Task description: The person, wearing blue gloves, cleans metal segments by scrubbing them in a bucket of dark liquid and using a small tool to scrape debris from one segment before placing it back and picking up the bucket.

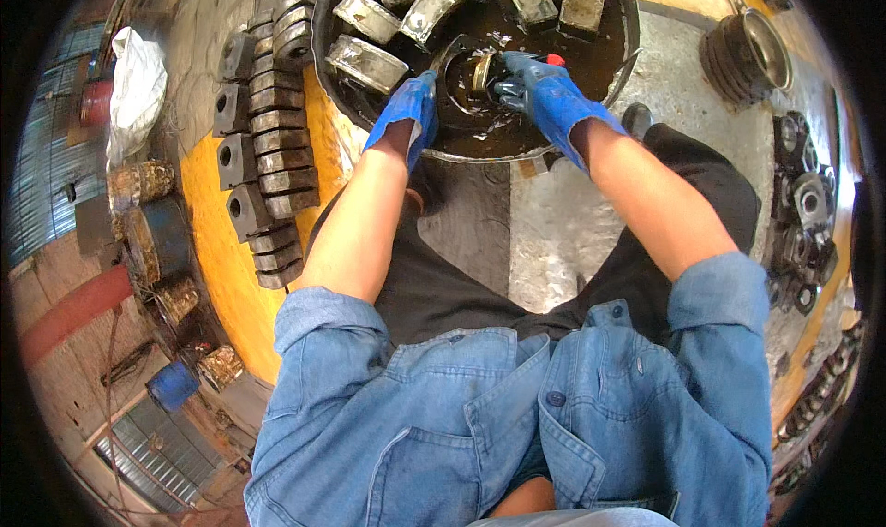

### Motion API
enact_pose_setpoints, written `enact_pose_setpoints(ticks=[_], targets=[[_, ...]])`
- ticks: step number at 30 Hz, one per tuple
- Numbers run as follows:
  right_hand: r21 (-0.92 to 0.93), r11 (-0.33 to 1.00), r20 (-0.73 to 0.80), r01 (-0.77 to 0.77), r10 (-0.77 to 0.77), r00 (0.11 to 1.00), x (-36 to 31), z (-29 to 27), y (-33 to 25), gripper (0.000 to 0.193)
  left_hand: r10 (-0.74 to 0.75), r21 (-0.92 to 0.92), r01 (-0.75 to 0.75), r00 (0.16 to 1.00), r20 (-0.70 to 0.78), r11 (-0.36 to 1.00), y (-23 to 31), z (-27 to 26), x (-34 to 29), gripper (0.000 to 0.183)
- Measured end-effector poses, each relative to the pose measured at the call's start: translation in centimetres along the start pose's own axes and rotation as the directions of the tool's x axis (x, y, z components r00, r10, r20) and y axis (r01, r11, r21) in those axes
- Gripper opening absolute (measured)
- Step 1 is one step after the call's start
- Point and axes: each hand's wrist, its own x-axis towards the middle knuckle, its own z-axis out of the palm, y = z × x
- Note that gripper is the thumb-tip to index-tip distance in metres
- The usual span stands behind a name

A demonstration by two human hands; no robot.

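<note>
Gripping a curved part (450,53) is the left hand (413,108); the right hand (537,90) clutches a brush (481,73).

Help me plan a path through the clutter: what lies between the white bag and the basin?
Rows of metal blocks lie between the white bag and the basin, as the head view shows.
</note>
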Motion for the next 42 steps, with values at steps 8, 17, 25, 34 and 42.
enact_pose_setpoints(ticks=[8, 17, 25, 34, 42], targets=[[0.559, 0.825, -0.070, -0.081, 0.144, 0.987, 2.9, 1.8, 2.6, 0.023, 0.107, 0.434, -0.111, 0.994, 0.036, 0.894, 3.6, -0.6, -0.8, 0.034], [0.051, 0.985, 0.222, -0.168, 0.153, 0.963, 2.3, 1.3, -0.6, 0.026, -0.025, 0.244, 0.038, 0.998, -0.055, 0.969, 2.0, -0.1, -0.7, 0.031], [-0.764, -0.081, 0.596, 0.640, 0.293, 0.748, 1.3, 2.3, -5.5, 0.033, 0.123, 0.343, -0.119, 0.992, 0.009, 0.932, 2.5, -0.1, -0.8, 0.030], [-0.107, -0.790, 0.644, 0.604, 0.407, 0.647, -1.2, 5.2, -6.2, 0.042, 0.181, 0.561, -0.169, 0.983, 0.035, 0.811, 6.0, -0.6, -2.6, 0.032], [-0.570, -0.649, 0.587, 0.503, 0.107, 0.803, -0.1, 3.4, -2.5, 0.051, 0.300, 0.544, -0.266, 0.953, 0.028, 0.795, 2.4, 0.6, -0.9, 0.035]])
